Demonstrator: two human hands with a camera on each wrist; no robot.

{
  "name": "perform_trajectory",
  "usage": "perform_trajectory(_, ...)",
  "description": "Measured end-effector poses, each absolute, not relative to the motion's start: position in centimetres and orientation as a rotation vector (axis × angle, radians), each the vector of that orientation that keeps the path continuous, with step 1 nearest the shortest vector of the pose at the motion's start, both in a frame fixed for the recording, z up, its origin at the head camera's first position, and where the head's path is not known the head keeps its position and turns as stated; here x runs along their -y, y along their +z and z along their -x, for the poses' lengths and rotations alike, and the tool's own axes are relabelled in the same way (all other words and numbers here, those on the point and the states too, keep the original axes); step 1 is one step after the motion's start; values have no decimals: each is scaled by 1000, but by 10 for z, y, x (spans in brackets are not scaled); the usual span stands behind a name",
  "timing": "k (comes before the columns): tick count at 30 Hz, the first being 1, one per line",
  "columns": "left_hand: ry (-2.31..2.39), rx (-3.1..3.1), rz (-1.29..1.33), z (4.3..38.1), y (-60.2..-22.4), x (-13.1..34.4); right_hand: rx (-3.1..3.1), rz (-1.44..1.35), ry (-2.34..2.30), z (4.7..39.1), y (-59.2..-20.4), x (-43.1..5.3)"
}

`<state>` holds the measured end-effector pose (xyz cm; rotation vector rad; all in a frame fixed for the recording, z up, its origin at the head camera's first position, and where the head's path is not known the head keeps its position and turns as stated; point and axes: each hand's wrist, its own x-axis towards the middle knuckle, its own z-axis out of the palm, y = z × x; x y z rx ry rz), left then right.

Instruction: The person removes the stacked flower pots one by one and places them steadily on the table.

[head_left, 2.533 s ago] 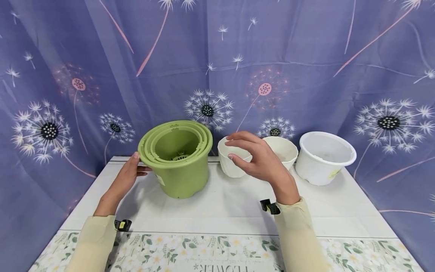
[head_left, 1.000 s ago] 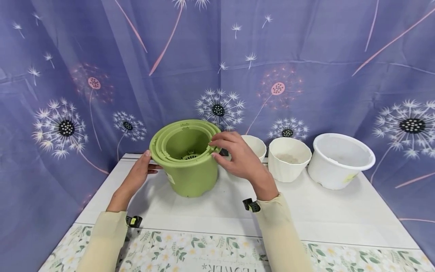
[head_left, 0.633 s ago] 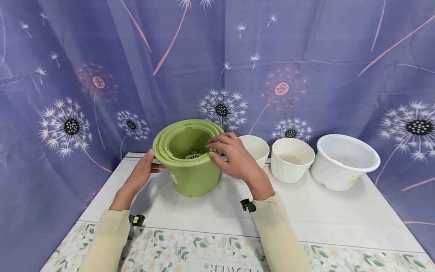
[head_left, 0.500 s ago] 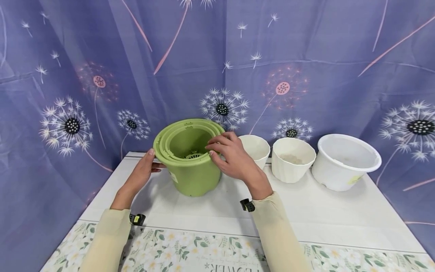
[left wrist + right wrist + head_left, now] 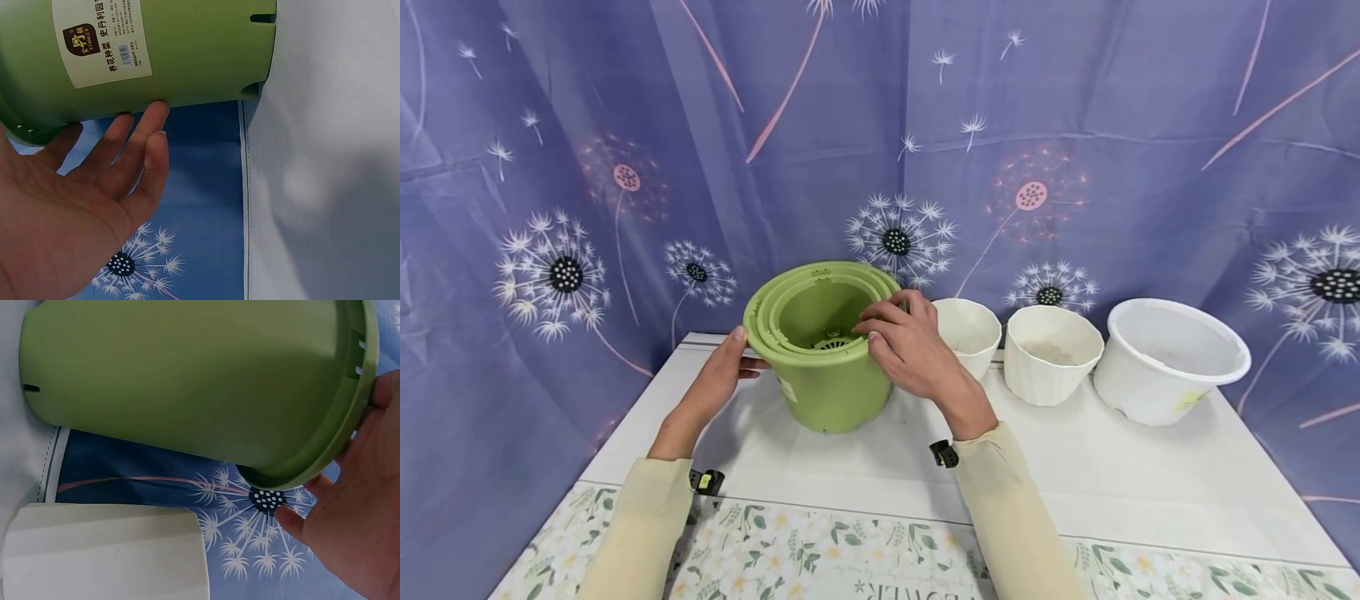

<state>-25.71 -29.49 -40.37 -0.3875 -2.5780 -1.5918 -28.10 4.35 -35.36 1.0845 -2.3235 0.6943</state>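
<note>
Several green plastic flowerpots sit nested, with the outer flowerpot (image 5: 835,396) standing tilted a little on the table. A slotted base shows down inside the innermost flowerpot (image 5: 820,308). My left hand (image 5: 718,367) steadies the outer pot from the left, thumb at the rim and relaxed fingers against the wall. In the left wrist view those fingertips touch below a paper label (image 5: 105,40). Over the right side of the nested rims, my right hand (image 5: 910,342) bends its fingers inward, with the thumb at the rim. Its fingertips are partly hidden behind the rim in the right wrist view.
Right of the green stack stand a cream fluted pot (image 5: 973,346), partly behind my right hand, then a second cream pot (image 5: 1045,375) and a wider white pot (image 5: 1150,387). A purple dandelion curtain (image 5: 820,183) hangs close behind the table (image 5: 865,467).
My right hand has come left from above the cream pots to the green rims, and its fingers have bent over them. The left hand stays at the stack. The view has shifted.
</note>
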Motion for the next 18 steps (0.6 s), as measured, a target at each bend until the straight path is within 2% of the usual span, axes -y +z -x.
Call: perform_trajectory(18, -1611, 2580, 375, 258, -405, 297, 2403, -1015, 717, 288, -357, -38)
